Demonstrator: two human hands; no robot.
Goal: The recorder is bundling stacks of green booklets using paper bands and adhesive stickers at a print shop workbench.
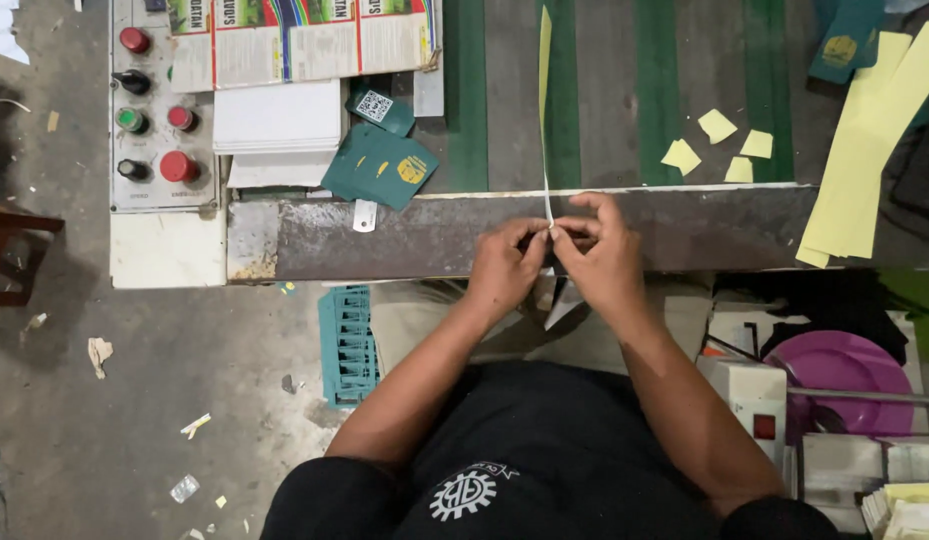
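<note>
Grip: both my hands pinch one thin pale strip (pixel 545 120); left hand (pixel 504 265) and right hand (pixel 599 250) meet fingertip to fingertip, closed on its near end.
Strip: it runs straight away from the pinch, up across the green belts (pixel 561 100).
Below the pinch: worn metal rail (pixel 384 235).
Left of the pinch: green booklets (pixel 379 165), then the button panel (pixel 156 110).
Right of the pinch: yellow paper strips (pixel 864 150).
Doing it well: I judge light, even tension keeps the strip from tearing or twisting.
</note>
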